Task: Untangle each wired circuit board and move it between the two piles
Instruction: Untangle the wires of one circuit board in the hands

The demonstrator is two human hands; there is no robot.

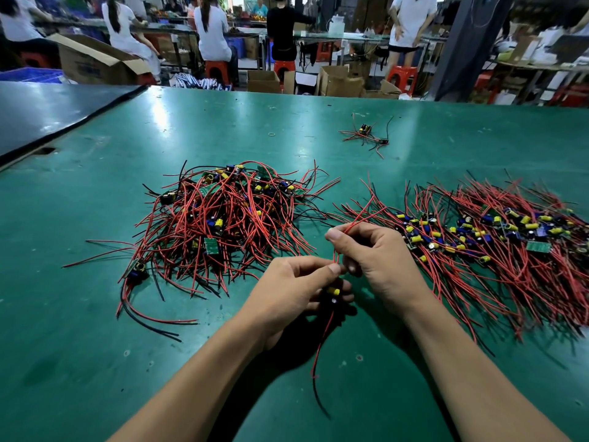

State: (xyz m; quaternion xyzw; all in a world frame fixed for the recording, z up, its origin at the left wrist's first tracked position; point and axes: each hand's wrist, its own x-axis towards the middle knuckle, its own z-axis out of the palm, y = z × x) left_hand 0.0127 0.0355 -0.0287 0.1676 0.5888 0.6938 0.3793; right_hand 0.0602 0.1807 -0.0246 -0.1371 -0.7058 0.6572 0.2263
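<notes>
Both hands are raised over the green tabletop (95, 330), in the gap between the two heaps.

- Left hand (293, 282): curled round one circuit board (333, 291). A yellow capacitor shows between my fingers; the rest of the board is mostly hidden. Thumb and forefinger pinch its red wires (335, 255).
- Right hand (379, 256): pinches the same red wires higher up. Their ends fan out past my thumb.
- Trailing leads (319, 349): one red and one black, running from the board toward me.
- Left pile (223, 218): tangled, with wires going every direction.
- Right pile (494, 240): wires lie roughly one way, with the boards in a band.
- Stray cluster (366, 135): farther back, well apart from both piles.
- Rubber band (271, 134): lies to the left of that cluster.
</notes>
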